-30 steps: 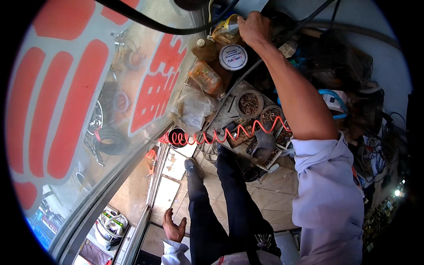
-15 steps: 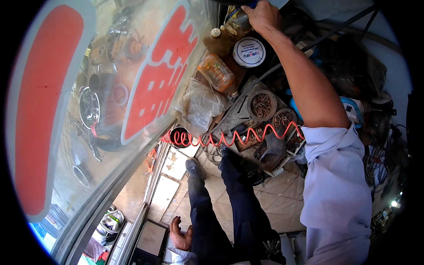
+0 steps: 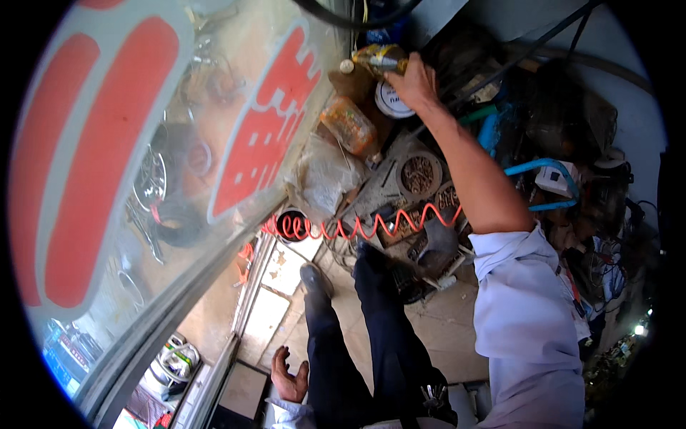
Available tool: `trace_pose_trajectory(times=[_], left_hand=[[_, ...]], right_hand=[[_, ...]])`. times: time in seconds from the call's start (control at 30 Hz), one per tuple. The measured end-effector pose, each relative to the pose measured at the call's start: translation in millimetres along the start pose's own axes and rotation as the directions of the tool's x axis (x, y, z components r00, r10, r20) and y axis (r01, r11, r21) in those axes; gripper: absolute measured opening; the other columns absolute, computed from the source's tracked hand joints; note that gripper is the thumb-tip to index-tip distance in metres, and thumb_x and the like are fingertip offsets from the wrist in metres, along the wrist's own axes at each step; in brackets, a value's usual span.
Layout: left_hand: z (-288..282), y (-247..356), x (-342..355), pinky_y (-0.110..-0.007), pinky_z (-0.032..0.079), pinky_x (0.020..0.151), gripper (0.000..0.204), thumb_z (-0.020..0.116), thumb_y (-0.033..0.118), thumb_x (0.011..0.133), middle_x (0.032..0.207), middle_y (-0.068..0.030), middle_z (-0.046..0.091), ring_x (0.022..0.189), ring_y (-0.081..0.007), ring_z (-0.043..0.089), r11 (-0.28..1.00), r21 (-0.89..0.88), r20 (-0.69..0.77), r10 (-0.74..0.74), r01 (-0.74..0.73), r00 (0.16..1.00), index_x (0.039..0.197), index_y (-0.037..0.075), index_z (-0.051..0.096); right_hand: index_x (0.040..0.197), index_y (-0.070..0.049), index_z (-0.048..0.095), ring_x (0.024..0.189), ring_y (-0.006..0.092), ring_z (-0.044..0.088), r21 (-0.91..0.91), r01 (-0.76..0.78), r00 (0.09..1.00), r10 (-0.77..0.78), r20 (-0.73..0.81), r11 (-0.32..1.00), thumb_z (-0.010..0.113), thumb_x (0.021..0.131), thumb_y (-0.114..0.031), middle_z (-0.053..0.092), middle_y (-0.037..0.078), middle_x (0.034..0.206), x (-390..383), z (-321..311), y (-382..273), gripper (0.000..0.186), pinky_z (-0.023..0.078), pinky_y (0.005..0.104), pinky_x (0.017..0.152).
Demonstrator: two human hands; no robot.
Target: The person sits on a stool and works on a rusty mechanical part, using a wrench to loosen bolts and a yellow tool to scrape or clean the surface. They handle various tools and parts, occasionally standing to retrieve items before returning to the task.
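Observation:
My right hand [image 3: 416, 87] is closed on a bottle [image 3: 379, 57] with a yellow label and dark contents, held lying nearly sideways at the far end of the bench. Just below that hand, a tub with a white lid [image 3: 390, 100] is partly covered by it. Left of the tub stands a brownish jug [image 3: 349, 82] with a pale cap. My left hand [image 3: 289, 377] hangs low beside my left leg, fingers apart and curled a little, with nothing in it.
A red coiled hose [image 3: 364, 230] stretches across in front of the bench. Round trays of screws [image 3: 419, 176], a clear plastic bag [image 3: 318, 175] and an orange-tinted plastic bottle [image 3: 349, 126] crowd the bench. A glass pane [image 3: 193, 236] with red lettering rises at left.
My right hand has come nearer and slightly left, bringing the bottle into fuller view. It now covers part of the white lid. The left hand has barely shifted.

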State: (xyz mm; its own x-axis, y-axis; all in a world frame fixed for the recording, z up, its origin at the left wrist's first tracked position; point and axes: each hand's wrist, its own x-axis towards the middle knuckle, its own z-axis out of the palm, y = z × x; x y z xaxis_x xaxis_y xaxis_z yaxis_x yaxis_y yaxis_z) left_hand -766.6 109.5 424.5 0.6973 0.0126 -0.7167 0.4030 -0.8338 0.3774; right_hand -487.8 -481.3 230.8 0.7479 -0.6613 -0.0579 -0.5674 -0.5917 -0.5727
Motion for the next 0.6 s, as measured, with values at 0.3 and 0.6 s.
trace_pose_trajectory(times=[0.3, 0.6], left_hand=[[7.0, -22.0, 5.1, -0.046, 0.046, 0.097, 0.066, 0.073, 0.012, 0.078, 0.136, -0.0147, 0.054, 0.121, -0.0305, 0.056, 0.991, -0.047, -0.036, -0.13, 0.129, 0.991, 0.139, 0.001, 0.049], [21.9, -2.9, 8.1, -0.05, 0.049, 0.095, 0.065, 0.074, 0.015, 0.078, 0.137, -0.017, 0.054, 0.123, -0.0325, 0.058, 0.99, -0.064, -0.009, -0.125, 0.124, 0.992, 0.137, 0.002, 0.05]], right_hand=[[0.105, 0.001, 0.067, 0.092, 0.0495, 0.067, 0.024, 0.212, 0.962, -0.204, -0.182, 0.977, 0.076, 0.085, -0.024, 0.069, 0.029, 0.096, 31.0, 8.0, 18.4, 0.033, 0.056, 0.0554, 0.073], [0.098, -0.001, 0.072, 0.085, 0.0496, 0.068, -0.155, 0.229, 0.947, -0.256, -0.191, 0.961, 0.076, 0.086, -0.034, 0.069, 0.03, 0.088, 62.3, -13.7, 2.0, 0.035, 0.056, 0.0585, 0.071]])
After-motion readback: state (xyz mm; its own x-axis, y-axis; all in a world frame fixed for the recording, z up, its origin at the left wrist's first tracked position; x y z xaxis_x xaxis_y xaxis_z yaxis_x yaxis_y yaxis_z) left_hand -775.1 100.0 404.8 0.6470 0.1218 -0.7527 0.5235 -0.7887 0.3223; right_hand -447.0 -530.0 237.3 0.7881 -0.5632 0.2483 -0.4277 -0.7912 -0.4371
